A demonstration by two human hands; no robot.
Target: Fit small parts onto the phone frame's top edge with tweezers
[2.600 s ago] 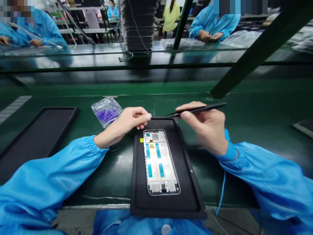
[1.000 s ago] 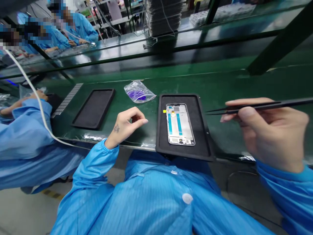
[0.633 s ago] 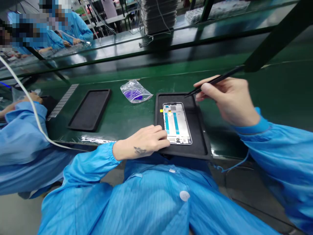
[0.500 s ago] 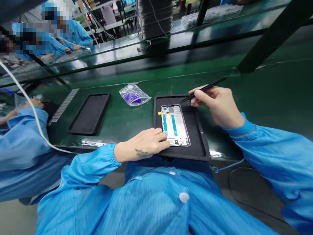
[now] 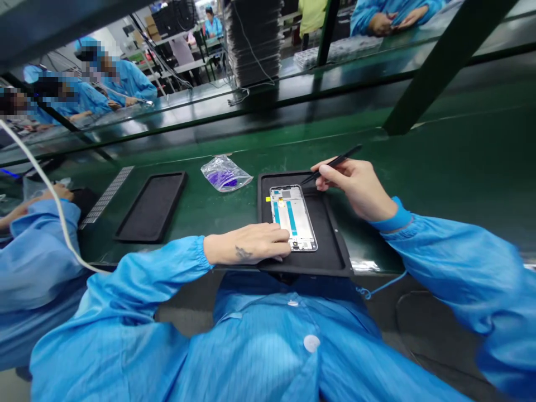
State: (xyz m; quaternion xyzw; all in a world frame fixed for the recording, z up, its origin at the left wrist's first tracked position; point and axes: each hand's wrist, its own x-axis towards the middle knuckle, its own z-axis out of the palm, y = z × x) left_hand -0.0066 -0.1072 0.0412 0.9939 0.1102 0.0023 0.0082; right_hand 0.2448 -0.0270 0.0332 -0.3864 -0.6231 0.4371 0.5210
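Observation:
A silver phone frame point(image 5: 292, 216) with two blue strips lies in a black tray point(image 5: 329, 245) on the green bench. My left hand point(image 5: 251, 249) lies flat on the tray's near left corner, fingers stretched out and touching the frame's lower left edge. My right hand point(image 5: 354, 184) pinches black tweezers point(image 5: 333, 163) above the tray's far right corner, tips pointing toward the frame's top.
A clear bag of purple parts point(image 5: 224, 176) lies left of the tray. Further left sit an empty black tray point(image 5: 153, 206) and a grey strip point(image 5: 106, 195). A co-worker's blue sleeve point(image 5: 33, 245) and white cable are at far left. Stacked trays point(image 5: 253, 39) stand behind.
My left hand came down from beside the tray onto its near left corner and the frame's edge. My right hand brought the tweezers in from the right to the tray's far right corner.

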